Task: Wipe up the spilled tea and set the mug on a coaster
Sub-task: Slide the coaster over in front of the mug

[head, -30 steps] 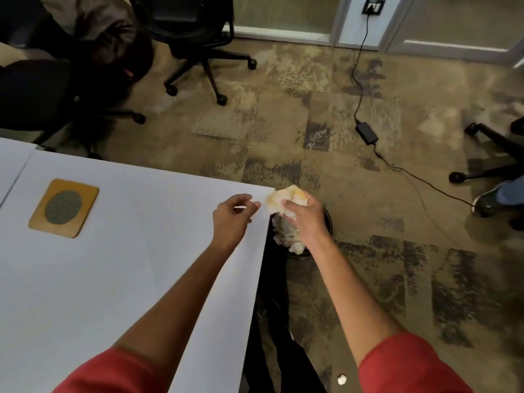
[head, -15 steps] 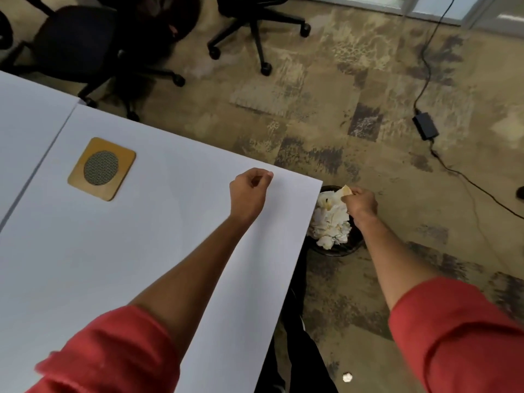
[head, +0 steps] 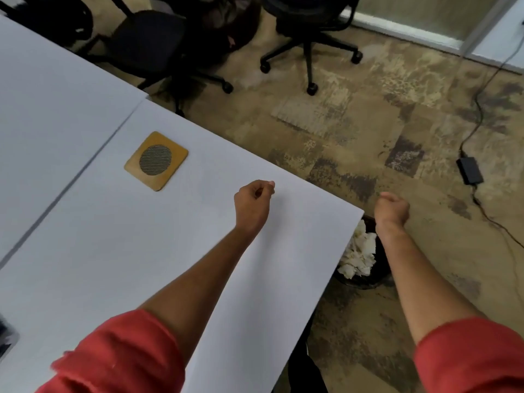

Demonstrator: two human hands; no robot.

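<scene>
A square wooden coaster [head: 156, 160] with a dark round mesh centre lies on the white table [head: 119, 251], with nothing on it. My left hand [head: 253, 204] hovers over the table near its far right corner, fingers curled shut and holding nothing. My right hand [head: 392, 209] is past the table edge, above the floor, loosely closed and empty. Below it a black waste bin [head: 368, 279] holds crumpled white tissues [head: 358, 255]. No mug is in view.
Black office chairs [head: 309, 26] stand on the patterned carpet beyond the table. A power adapter [head: 470, 170] and its cable trail across the floor at the right. A dark object [head: 5, 338] pokes in at the table's left edge.
My right hand dropped the tea-stained tissue into the bin and has lifted away empty. My left hand stayed near the table corner. The view swung left and up.
</scene>
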